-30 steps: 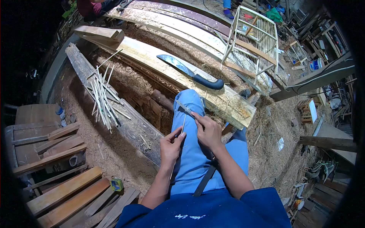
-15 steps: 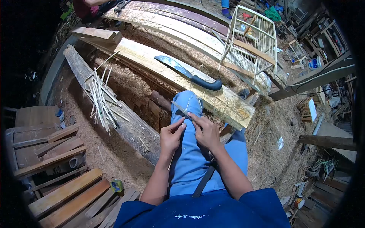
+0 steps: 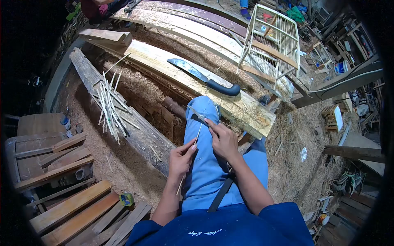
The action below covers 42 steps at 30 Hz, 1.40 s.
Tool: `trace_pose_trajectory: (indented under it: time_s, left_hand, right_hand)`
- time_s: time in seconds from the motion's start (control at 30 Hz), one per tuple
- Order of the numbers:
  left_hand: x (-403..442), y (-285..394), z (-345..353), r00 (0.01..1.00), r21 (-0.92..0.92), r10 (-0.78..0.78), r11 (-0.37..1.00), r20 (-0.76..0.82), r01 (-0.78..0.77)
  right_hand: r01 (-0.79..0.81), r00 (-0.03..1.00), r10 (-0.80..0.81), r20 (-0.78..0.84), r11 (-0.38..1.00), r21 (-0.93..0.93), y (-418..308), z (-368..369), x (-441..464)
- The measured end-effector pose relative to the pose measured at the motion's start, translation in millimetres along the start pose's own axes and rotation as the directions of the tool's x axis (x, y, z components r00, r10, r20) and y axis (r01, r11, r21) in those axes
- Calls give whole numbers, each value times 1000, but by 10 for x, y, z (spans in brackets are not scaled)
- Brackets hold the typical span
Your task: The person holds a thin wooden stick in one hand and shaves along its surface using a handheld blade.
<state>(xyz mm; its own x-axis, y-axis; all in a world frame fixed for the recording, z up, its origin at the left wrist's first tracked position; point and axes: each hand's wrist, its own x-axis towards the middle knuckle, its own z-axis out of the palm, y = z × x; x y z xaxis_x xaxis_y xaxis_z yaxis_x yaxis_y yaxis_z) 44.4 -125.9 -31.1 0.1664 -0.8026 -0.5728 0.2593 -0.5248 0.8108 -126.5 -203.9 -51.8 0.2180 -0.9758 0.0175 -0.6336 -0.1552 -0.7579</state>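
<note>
Over my raised knee in blue jeans [image 3: 205, 164], my left hand [image 3: 183, 158] pinches a thin wooden stick [image 3: 198, 134]. The stick's lower end [image 3: 179, 186] hangs below that hand along the wrist. My right hand [image 3: 223, 140] is closed on a small knife, its narrow blade [image 3: 197, 113] pointing up and left over the knee. The stick's upper end meets the blade near my right fingers; exact contact is hard to make out. A dark flat strip [image 3: 221, 197] shows under my right forearm. Beyond the knee, a large black-handled knife [image 3: 205, 78] lies on a wooden beam [image 3: 152, 57].
A bundle of thin sticks [image 3: 110, 106] lies across a weathered log [image 3: 143, 135] at left. A wooden birdcage [image 3: 273, 45] stands at the upper right. Planks [image 3: 74, 205] and a tape measure [image 3: 127, 199] sit at lower left. A person's hand [image 3: 99, 2] shows at top left.
My left hand has moved down and left, away from the right hand, with more of the stick showing between them. The right hand and its blade have hardly moved.
</note>
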Motion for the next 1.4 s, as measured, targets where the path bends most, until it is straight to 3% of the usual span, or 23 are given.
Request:
trace_pose_trajectory:
  time_s: [0.2,0.47,0.73,0.87,1.03,1.1,1.17,1.2,1.3,1.33,1.4]
  left_hand:
    - [440,163,230,997,72,78,994,25,-80]
    - [462,-13,143,986,26,163,986,31,-164]
    - [151,-162,76,971,141,238,962,-31,-232]
    - [18,-75,-7,997,135,73,989,-35,-68]
    - [277,91,192,984,182,177,969,-35,-168]
    - [443,-54,185,985,74,174,982,14,-174]
    - [494,-103,196,942,167,334,930,-12,-328]
    - [369,41,197,976,186,220,959,-10,-214]
    - [324,-74,110,959,176,285,944,-2,-280]
    - [211,7,89,974,247,228,943,-1,-221]
    - [165,-114,36,968,229,252,943,-10,-243]
  right_hand:
    - [73,997,-72,-9,990,118,7,-29,14]
    - [-15,1000,14,27,999,49,-5,0,18]
    - [2,1000,-1,-21,1000,24,74,45,41]
    - [-12,1000,12,-24,1000,7,47,59,20]
    - [19,1000,-18,-15,999,46,13,-28,-18]
    - [48,999,-48,-4,996,78,32,-27,-33]
    - [37,999,-37,-5,996,84,71,3,-22]
    - [29,1000,-28,-14,997,73,78,27,-9]
    - [10,1000,-10,-8,998,60,57,67,5]
    - [2,1000,-2,1,999,49,44,68,15]
    - [11,1000,-11,-6,999,42,60,77,23]
